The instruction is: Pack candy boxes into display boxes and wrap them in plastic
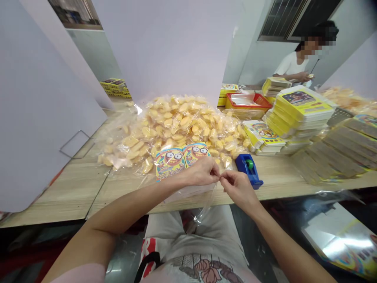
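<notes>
My left hand (204, 171) and my right hand (238, 189) meet fingertip to fingertip above the table's front edge. Both are closed in a pinch; whatever is between the fingers is too small or clear to make out. Just behind my left hand and forearm lie two cartoon-faced cards or boxes (171, 160), side by side and partly covered. Clear plastic film (203, 214) hangs below the hands over the table edge. To the right of my right hand stands a blue tape dispenser (255, 180) with a green core.
Behind the cards a heap of clear-wrapped yellow pieces (182, 122) spreads out. At right are stacks of yellow printed cards (306, 102) and a red-rimmed tray (250, 101). A wire stand (77, 144) is at left. White panels (176, 47) rise behind. Another person (291, 65) works at back right.
</notes>
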{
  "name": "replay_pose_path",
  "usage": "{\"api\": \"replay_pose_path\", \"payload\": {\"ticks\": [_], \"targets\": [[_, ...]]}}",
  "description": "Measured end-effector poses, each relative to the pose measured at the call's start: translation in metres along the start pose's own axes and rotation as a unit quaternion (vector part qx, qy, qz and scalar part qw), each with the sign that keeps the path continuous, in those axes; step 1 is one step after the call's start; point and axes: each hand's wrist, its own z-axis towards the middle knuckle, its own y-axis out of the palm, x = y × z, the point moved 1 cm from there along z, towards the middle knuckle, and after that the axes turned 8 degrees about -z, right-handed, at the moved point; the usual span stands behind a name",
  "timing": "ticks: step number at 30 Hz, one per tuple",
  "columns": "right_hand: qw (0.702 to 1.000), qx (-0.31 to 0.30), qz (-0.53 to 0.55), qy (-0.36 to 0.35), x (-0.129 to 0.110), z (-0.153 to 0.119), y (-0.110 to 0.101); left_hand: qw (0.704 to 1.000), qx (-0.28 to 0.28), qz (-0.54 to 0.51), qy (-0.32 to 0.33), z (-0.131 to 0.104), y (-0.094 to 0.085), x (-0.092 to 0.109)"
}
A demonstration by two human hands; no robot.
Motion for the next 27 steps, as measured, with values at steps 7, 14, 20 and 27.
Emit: {"api": "replay_pose_path", "payload": {"ticks": [7,14,20,27], "targets": [[0.997,0.021,-0.069,0.028,-0.002,0.004,0.002,0.999,-0.014,-0.047,-0.02,0.006,-0.004,-0.003],[0.995,0.023,0.001,0.098,0.001,-0.003,0.009,0.997,-0.026,-0.058,-0.043,0.008,-0.002,-0.006],[0.989,0.043,0.034,0.136,0.017,-0.006,0.021,0.992,-0.02,-0.119,-0.043,0.006,-0.003,-0.006],[0.967,-0.042,0.055,0.246,0.092,-0.079,0.061,0.978,-0.011,-0.194,-0.07,0.003,-0.005,-0.007]]}}
